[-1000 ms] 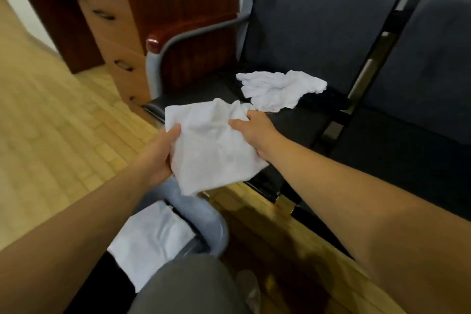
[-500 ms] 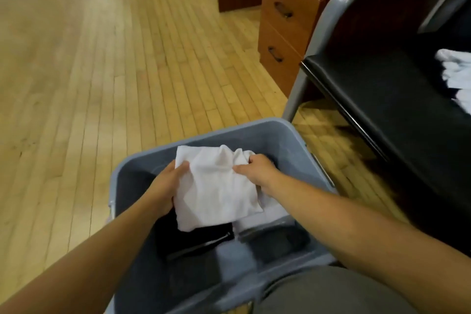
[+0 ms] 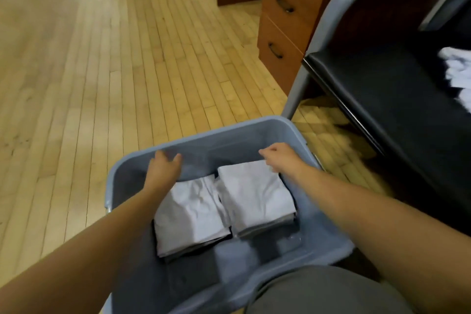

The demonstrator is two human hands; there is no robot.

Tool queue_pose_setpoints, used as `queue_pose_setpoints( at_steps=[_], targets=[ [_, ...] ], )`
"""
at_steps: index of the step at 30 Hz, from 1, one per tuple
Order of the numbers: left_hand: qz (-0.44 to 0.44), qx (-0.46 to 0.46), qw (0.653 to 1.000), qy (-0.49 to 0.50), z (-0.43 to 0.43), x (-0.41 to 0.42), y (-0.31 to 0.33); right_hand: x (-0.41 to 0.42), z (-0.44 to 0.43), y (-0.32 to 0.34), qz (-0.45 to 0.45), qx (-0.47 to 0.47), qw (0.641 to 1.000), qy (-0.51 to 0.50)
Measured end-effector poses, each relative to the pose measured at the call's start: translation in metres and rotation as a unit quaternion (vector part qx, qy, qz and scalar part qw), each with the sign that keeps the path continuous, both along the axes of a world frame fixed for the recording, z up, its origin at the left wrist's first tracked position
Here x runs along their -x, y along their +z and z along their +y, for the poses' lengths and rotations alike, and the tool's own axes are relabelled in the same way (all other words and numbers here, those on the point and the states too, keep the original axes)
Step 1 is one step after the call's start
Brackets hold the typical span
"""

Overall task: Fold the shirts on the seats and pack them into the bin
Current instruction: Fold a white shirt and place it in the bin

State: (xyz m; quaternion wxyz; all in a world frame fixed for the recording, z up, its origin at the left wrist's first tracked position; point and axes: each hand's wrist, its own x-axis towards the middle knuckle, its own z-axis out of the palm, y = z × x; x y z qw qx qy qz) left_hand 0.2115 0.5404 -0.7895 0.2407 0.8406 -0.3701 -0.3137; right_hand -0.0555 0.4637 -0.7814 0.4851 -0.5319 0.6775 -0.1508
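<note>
The packing step looks finished for the shirts now in the bin (image 3: 229, 132): 2 folded white shirts lie flat side by side inside it, the left folded shirt (image 3: 193, 214) and the right folded shirt (image 3: 254, 194) touching along their inner edges, each on top of darker folded cloth whose number I cannot tell.

Both hands hover over the far end of the bin and hold nothing. The left hand (image 3: 164, 164) has its grip apart, with fingers spread near the far wall. The right hand (image 3: 276, 157) is blurred, but its grip looks loose and empty just above the right shirt's far corner.

1 crumpled shirt (image 3: 456, 69) lies on the dark seat (image 3: 382, 89) at the right, cut off by the frame edge, so more may lie beyond view.

The next move probably calls for reaching over to the seat, spreading that shirt flat and folding it to match the 2 stacks. Count: 1 bin, 2 packed white shirts, 1 unfolded shirt, 2 hands.
</note>
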Motion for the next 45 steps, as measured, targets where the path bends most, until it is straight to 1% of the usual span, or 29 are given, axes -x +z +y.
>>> queue_pose_setpoints(
  at_steps=[3,5,8,10,13,16,18,20,22,25,26,29,30,31,32,33,34,35,36,37,38,39,40,41,42,43,45],
  targets=[
    [0.007,0.052,0.995,-0.09,-0.048,0.045,0.049,0.03,-0.02,0.041,-0.014,0.037,0.998,-0.051],
    [0.055,0.092,0.985,-0.137,-0.077,0.083,0.082,0.051,-0.03,0.079,-0.045,0.073,0.993,-0.078],
    [0.084,0.142,0.96,-0.226,-0.107,0.146,0.132,0.091,-0.042,0.136,-0.091,0.109,0.981,-0.134],
    [0.095,0.166,0.942,-0.275,-0.123,0.193,0.157,0.127,-0.044,0.164,-0.094,0.141,0.972,-0.161],
    [0.111,0.187,0.921,-0.323,-0.137,0.262,0.175,0.191,-0.043,0.182,-0.017,0.184,0.962,-0.199],
    [0.105,0.174,0.905,-0.374,-0.141,0.326,0.171,0.262,-0.036,0.186,0.046,0.185,0.951,-0.243],
    [0.095,0.17,0.894,-0.404,-0.143,0.366,0.164,0.304,-0.031,0.185,0.165,0.19,0.939,-0.235],
    [0.086,0.152,0.892,-0.416,-0.148,0.4,0.155,0.339,-0.026,0.178,0.243,0.207,0.923,-0.217],
    [0.065,0.134,0.896,-0.418,-0.157,0.43,0.149,0.371,-0.029,0.163,0.271,0.222,0.92,-0.177],
    [0.046,0.116,0.91,-0.396,-0.167,0.463,0.143,0.399,-0.034,0.137,0.279,0.212,0.932,-0.097],
    [0.04,0.108,0.911,-0.397,-0.169,0.471,0.14,0.406,-0.037,0.125,0.291,0.216,0.928,-0.087],
    [0.017,0.092,0.909,-0.405,-0.171,0.487,0.137,0.415,-0.044,0.114,0.305,0.256,0.908,-0.127],
    [0.02,0.096,0.91,-0.403,-0.172,0.491,0.136,0.415,-0.047,0.117,0.296,0.278,0.903,-0.14],
    [0.038,0.102,0.911,-0.398,-0.172,0.495,0.137,0.412,-0.047,0.124,0.266,0.3,0.901,-0.163],
    [0.078,0.103,0.913,-0.386,-0.171,0.497,0.139,0.41,-0.046,0.134,0.228,0.327,0.898,-0.188],
    [0.141,0.091,0.915,-0.367,-0.169,0.5,0.142,0.405,-0.043,0.147,0.18,0.349,0.896,-0.206],
    [0.226,0.066,0.91,-0.341,-0.167,0.504,0.147,0.402,-0.037,0.163,0.134,0.362,0.898,-0.212],
    [0.325,0.029,0.895,-0.304,-0.165,0.507,0.152,0.397,-0.03,0.179,0.086,0.366,0.903,-0.208],
    [0.43,-0.013,0.862,-0.268,-0.162,0.509,0.158,0.393,-0.021,0.194,0.043,0.367,0.908,-0.198],
    [0.523,-0.051,0.817,-0.239,-0.159,0.511,0.165,0.389,-0.009,0.209,0.003,0.371,0.91,-0.186],
    [0.592,-0.077,0.771,-0.223,-0.156,0.514,0.171,0.386,0.005,0.223,-0.038,0.373,0.91,-0.178],
    [0.637,-0.089,0.733,-0.221,-0.151,0.516,0.178,0.384,0.02,0.236,-0.076,0.373,0.908,-0.174],
    [0.667,-0.09,0.704,-0.228,-0.146,0.518,0.184,0.381,0.036,0.247,-0.106,0.37,0.907,-0.172],
    [0.68,-0.089,0.688,-0.238,-0.137,0.52,0.192,0.379,0.053,0.255,-0.129,0.365,0.906,-0.17],
    [0.675,-0.087,0.689,-0.25,-0.128,0.523,0.202,0.378,0.071,0.262,-0.143,0.359,0.907,-0.168],
    [0.653,-0.082,0.703,-0.27,-0.115,0.527,0.214,0.377,0.089,0.267,-0.149,0.352,0.908,-0.169],
    [0.592,-0.055,0.744,-0.307,-0.091,0.533,0.235,0.378,0.127,0.277,-0.138,0.337,0.914,-0.177]
  ],
)
